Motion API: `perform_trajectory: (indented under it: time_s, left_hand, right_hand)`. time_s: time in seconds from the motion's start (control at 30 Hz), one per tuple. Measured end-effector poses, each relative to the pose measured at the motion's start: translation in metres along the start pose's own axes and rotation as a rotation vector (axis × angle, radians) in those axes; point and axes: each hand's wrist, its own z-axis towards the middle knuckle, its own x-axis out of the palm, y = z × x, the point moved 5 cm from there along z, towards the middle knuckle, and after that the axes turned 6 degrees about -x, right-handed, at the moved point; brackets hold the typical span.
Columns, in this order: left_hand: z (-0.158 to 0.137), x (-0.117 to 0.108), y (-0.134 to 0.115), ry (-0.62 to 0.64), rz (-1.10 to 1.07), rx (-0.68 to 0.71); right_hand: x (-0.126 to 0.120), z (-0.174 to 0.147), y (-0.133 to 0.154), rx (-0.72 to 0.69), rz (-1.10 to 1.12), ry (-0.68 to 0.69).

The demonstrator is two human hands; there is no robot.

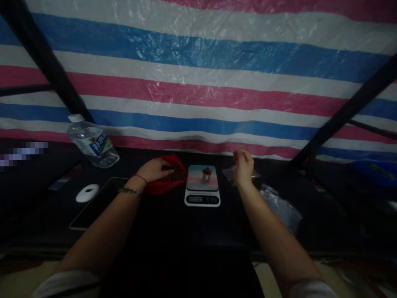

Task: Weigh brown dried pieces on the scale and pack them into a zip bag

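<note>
The left hand (156, 169) rests with curled fingers inside the mouth of a red bag (166, 182), a small scale (202, 186) carrying a little metal cup (206, 174) just to its right, while beyond that the right hand (243, 167) pinches a clear plastic bag (231, 174).

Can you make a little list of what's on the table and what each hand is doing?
left hand: in the red bag
right hand: holding a clear plastic bag
middle: kitchen scale with a small metal cup on it
far left: water bottle, white round thing, dark tablet
behind: striped tarp
</note>
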Motion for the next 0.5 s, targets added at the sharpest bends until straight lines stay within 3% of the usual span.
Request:
perform_trajectory:
  time_s: [0.13, 0.23, 0.5]
  left_hand:
    - [-0.003, 0.008, 0.000, 0.002, 0.017, 0.046]
    - [-0.001, 0.012, 0.003, 0.011, 0.031, 0.059]
    - [0.000, 0.008, 0.012, -0.023, 0.057, 0.035]
  right_hand:
    - [0.000, -0.033, -0.038, 0.032, -0.120, 0.071]
    - [0.004, -0.042, -0.038, -0.001, -0.171, 0.171]
    - [0.006, -0.044, -0.040, -0.043, -0.245, 0.213]
